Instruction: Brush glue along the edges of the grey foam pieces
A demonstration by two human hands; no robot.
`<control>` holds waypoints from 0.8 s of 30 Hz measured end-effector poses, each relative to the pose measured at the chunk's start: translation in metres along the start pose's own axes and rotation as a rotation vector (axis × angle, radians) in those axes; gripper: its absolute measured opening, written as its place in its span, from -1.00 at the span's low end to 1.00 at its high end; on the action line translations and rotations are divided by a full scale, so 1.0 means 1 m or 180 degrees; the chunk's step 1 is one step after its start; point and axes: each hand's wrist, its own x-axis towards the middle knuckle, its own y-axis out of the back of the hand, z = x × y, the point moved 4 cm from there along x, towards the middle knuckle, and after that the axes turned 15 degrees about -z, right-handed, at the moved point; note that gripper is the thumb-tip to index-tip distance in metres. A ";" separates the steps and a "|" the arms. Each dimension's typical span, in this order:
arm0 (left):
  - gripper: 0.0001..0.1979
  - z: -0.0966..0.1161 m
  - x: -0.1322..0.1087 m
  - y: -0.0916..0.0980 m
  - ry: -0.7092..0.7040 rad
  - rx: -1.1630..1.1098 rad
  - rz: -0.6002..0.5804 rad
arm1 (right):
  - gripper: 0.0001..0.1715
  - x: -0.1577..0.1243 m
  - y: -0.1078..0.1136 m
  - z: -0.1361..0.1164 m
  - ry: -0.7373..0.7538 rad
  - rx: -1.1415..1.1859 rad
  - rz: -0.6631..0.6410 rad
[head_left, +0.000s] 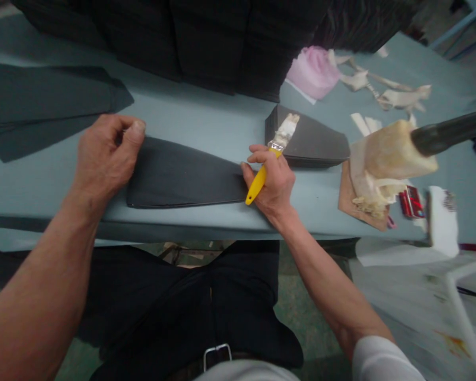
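Note:
A long, dark tapered panel [186,174] lies near the front edge of the table, its wide end to the left. My left hand [107,153] is closed at that wide end, thumb pressed against the curled fingers; whatever is between them is hidden. At the narrow end, my right hand [275,182] grips a brush [257,184] with a yellow handle, its bristles coated white and pointing away from me. The thumb of that same hand touches the panel's narrow end. Just behind the brush sits a stack of grey tapered pieces [313,135].
Tall stacks of dark material [210,42] line the back. Dark flat pieces [43,100] lie at left. To the right are a pink bundle [315,71], whitish scraps [404,98], a glue-crusted yellowish block [392,151] with a dark bar, and a red packet [411,202].

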 end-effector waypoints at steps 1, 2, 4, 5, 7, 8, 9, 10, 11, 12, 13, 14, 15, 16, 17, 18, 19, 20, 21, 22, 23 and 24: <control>-0.49 -0.001 0.000 0.001 0.0031 -0.0129 0.0045 | -0.96 0.001 0.001 -0.002 0.0094 0.0018 0.0099; -0.50 -0.001 0.000 0.002 0.0060 -0.0253 0.0092 | -0.95 0.001 0.002 -0.003 0.0179 0.0035 0.0185; -0.50 -0.003 0.000 0.005 0.0111 -0.0446 0.0212 | -0.90 0.002 0.004 -0.007 0.0299 0.0052 0.0291; -0.50 -0.004 0.000 0.007 0.0135 -0.0500 0.0268 | -0.88 0.002 0.005 -0.008 0.0335 0.0056 0.0316; -0.47 -0.007 0.000 0.011 0.0186 -0.0555 0.0365 | -0.86 0.002 0.007 -0.010 0.0392 0.0071 0.0338; -0.46 -0.007 -0.001 0.013 0.0203 -0.0566 0.0402 | -0.85 0.002 0.008 -0.011 0.0416 0.0087 0.0343; -0.46 -0.007 -0.002 0.015 0.0201 -0.0552 0.0424 | -0.85 0.002 0.008 -0.012 0.0434 0.0110 0.0353; -0.47 -0.006 -0.004 0.018 0.0173 -0.0514 0.0441 | -0.84 0.002 0.008 -0.012 0.0445 0.0137 0.0371; -0.48 -0.003 -0.006 0.021 0.0117 -0.0452 0.0455 | -0.84 0.002 0.008 -0.012 0.0442 0.0167 0.0390; -0.50 0.001 -0.009 0.024 0.0035 -0.0369 0.0459 | -0.83 0.002 0.008 -0.011 0.0422 0.0203 0.0406; -0.52 0.007 -0.012 0.027 -0.0068 -0.0271 0.0453 | -0.84 0.002 0.007 -0.011 0.0384 0.0243 0.0412; -0.53 0.013 -0.016 0.029 -0.0184 -0.0165 0.0429 | -0.84 0.002 0.006 -0.010 0.0340 0.0283 0.0411; -0.55 0.022 -0.019 0.030 -0.0313 -0.0059 0.0375 | -0.85 0.002 0.005 -0.009 0.0295 0.0320 0.0409; -0.58 0.031 -0.022 0.030 -0.0448 0.0045 0.0285 | -0.85 0.002 0.004 -0.008 0.0254 0.0353 0.0408; -0.61 0.040 -0.025 0.028 -0.0586 0.0139 0.0161 | -0.86 0.002 0.003 -0.007 0.0219 0.0384 0.0413; -0.64 0.050 -0.028 0.025 -0.0723 0.0217 0.0008 | -0.86 0.002 0.003 -0.006 0.0193 0.0412 0.0422; -0.67 0.059 -0.030 0.020 -0.0850 0.0274 -0.0152 | -0.85 0.002 0.002 -0.006 0.0174 0.0438 0.0434; -0.68 0.067 -0.031 0.015 -0.0964 0.0305 -0.0290 | -0.85 0.002 0.002 -0.006 0.0156 0.0466 0.0440; -0.68 0.074 -0.033 0.009 -0.1063 0.0328 -0.0424 | -0.84 0.002 0.002 -0.006 0.0146 0.0492 0.0434; -0.67 0.079 -0.035 0.002 -0.1152 0.0360 -0.0549 | -0.84 0.002 0.003 -0.006 0.0144 0.0513 0.0418; -0.64 0.083 -0.036 -0.004 -0.1232 0.0406 -0.0656 | -0.85 0.003 0.003 -0.006 0.0146 0.0528 0.0396; -0.60 0.085 -0.037 -0.011 -0.1303 0.0493 -0.0773 | -0.85 0.003 0.003 -0.007 0.0155 0.0539 0.0370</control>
